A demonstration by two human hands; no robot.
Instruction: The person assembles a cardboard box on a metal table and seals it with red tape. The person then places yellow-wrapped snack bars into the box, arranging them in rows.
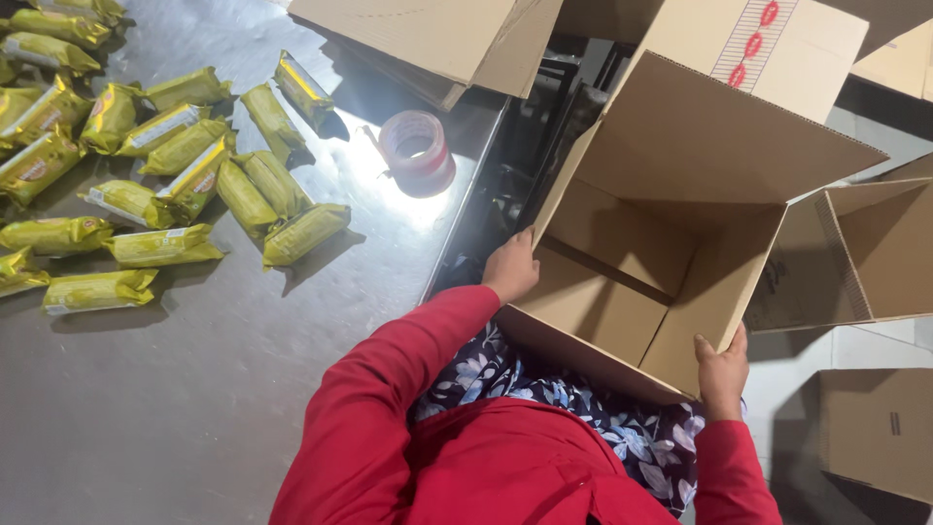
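An open, empty cardboard box (671, 224) is tilted toward me against my lap. My left hand (509, 268) grips its near left corner, fingers over the edge. At the near right corner my right hand (722, 371) grips the box's wall. Both arms wear red sleeves over a floral garment. On the steel table (194, 389) to the left lie several yellow snack packets (194, 175), apart from both hands.
A roll of reddish packing tape (418, 151) lies near the table's right edge. More cardboard boxes stand around: one at the top (437, 39), an open one to the right (855, 253), another at the lower right (880, 428). A dark gap separates table and box.
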